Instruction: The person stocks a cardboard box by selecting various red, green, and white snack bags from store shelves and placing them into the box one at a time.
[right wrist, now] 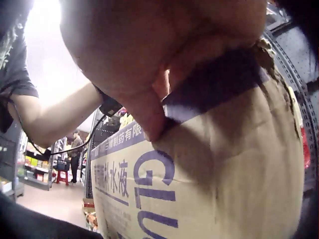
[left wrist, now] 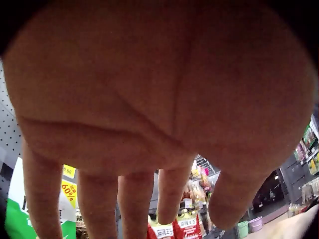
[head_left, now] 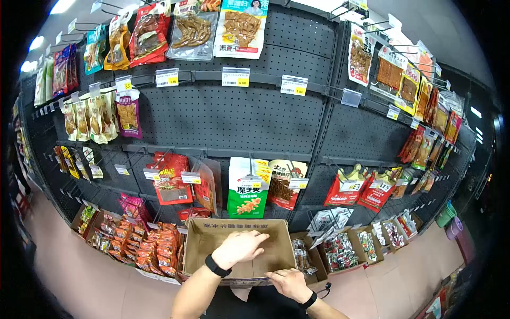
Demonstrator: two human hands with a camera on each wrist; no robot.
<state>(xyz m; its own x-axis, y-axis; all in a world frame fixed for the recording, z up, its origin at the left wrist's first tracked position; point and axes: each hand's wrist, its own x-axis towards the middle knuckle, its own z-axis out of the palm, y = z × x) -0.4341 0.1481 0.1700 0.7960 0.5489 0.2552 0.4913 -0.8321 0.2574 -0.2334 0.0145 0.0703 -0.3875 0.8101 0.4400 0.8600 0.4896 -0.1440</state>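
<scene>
An open cardboard box (head_left: 199, 239) stands in front of the shelf in the head view, its inside bare where it shows. Over its opening hovers the left hand (head_left: 243, 249), fingers extended, holding nothing. The left wrist view is mostly filled by that hand's palm (left wrist: 149, 99), with the fingers straight and spread. At the box's near right edge the right hand (head_left: 291, 284) grips the rim. In the right wrist view, the thumb of the right hand (right wrist: 164, 55) lies against the outer wall of the box (right wrist: 199, 169), which carries purple print; its other fingers are mostly hidden.
A black pegboard shelf (head_left: 234, 117) rises behind the box. From its hooks hang a green and white packet (head_left: 247, 194), red packets (head_left: 172, 183) and several others. Boxes of orange snack packs (head_left: 154, 247) stand left, more filled boxes (head_left: 340, 250) right. A distant person (right wrist: 76, 157) stands in the aisle.
</scene>
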